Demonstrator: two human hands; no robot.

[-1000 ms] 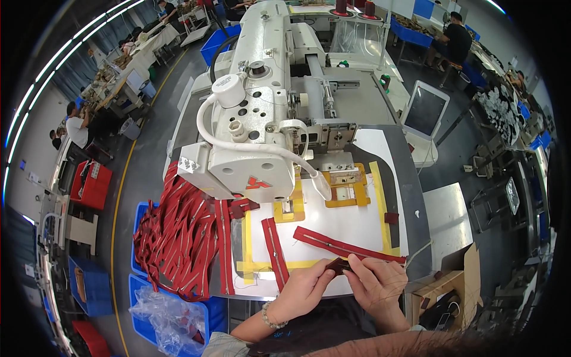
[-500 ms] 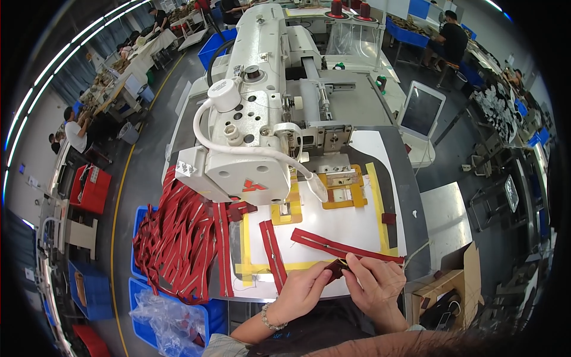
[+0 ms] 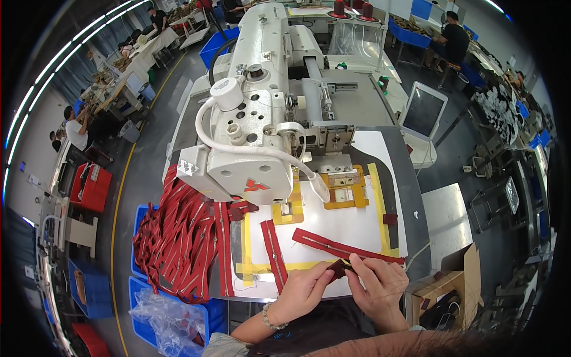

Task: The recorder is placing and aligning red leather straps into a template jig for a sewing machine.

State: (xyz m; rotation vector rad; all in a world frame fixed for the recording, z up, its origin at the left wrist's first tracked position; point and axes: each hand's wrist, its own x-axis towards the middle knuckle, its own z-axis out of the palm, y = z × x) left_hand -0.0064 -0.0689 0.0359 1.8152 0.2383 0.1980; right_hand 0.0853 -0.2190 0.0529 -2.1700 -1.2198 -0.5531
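My left hand (image 3: 303,291) and my right hand (image 3: 377,291) both pinch a small dark maroon piece (image 3: 336,268), which has a bit of yellow at one edge; its exact shape is partly hidden by my fingers. Two red zippers lie on the taped white board (image 3: 315,238): an upright one (image 3: 272,250) left of my hands and a slanted one (image 3: 324,243) just beyond them. A large heap of red zippers (image 3: 178,244) spreads at the left. Above the board stands a white sewing machine (image 3: 250,166) with yellow clamp plates (image 3: 345,202).
A blue bin (image 3: 143,333) holding clear plastic sits lower left, an open cardboard box (image 3: 470,268) lower right. A tablet screen (image 3: 422,110) stands right of the machine. Other people work at benches, such as a person in white (image 3: 77,131) and one in black (image 3: 452,41).
Very little differs: both hands stay in place on the small piece, with slight shifts of the fingers, and the camera view has moved a little.
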